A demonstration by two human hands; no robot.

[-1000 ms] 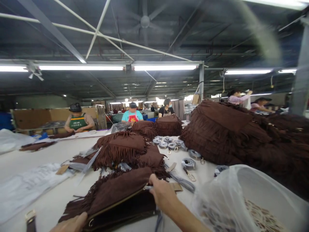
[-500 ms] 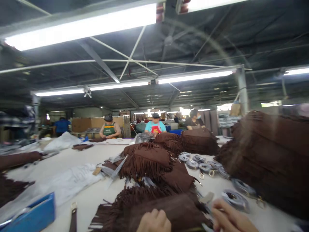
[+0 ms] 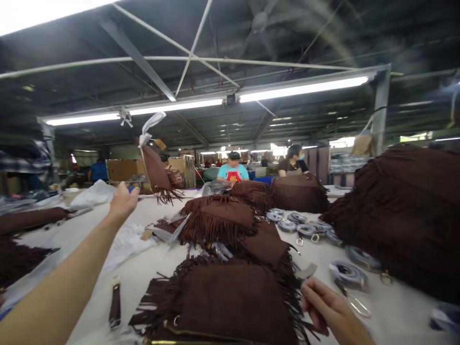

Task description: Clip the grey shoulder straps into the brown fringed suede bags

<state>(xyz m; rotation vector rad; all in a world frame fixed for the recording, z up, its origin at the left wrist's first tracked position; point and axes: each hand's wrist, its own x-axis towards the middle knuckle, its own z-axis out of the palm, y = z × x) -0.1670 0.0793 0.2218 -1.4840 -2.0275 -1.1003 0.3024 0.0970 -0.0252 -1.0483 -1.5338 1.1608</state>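
Observation:
A brown fringed bag [image 3: 156, 170], with white wrapping at its top, is in the air over the far left of the table, apart from my hand. My left hand [image 3: 124, 200] is stretched out just short of it, thumb and fingers apart. Closer in, another brown fringed bag [image 3: 235, 302] lies flat before me, a gold zip along its near edge. My right hand [image 3: 323, 304] is at that bag's right side, fingers pinched together. A greyish flat piece [image 3: 307, 272] shows by its fingertips; whether they hold it is unclear.
More fringed bags [image 3: 223, 218] lie piled ahead, with a tall stack [image 3: 406, 215] on the right. Wrapped coiled straps [image 3: 347, 275] with gold clasps lie between. A short brown strap [image 3: 115, 304] is at the left. Co-workers [image 3: 233, 167] are across the white table [image 3: 172, 273].
My left hand has left the near bag and reached forward and left. A fringed bag now hangs in the air beyond it. My right hand has shifted slightly; the blue object has gone from view.

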